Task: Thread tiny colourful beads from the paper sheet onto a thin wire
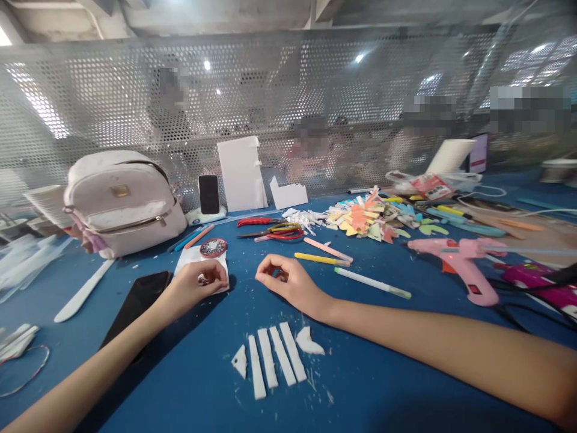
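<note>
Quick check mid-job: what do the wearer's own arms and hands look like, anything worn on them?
Left hand and right hand are ungloved, with no ring showing. Left forearm and right forearm are bare: no sleeve, watch or bracelet in view.

The strips (267,358) are white, the table (180,391) blue, the glue gun (469,263) pink, one marker (321,259) yellow.

This looks like a craft workshop: glue gun (466,257), scissors (269,233), colourful scraps (360,219).

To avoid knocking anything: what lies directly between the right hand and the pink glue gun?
The head view shows a white pen with green ends there.
</note>
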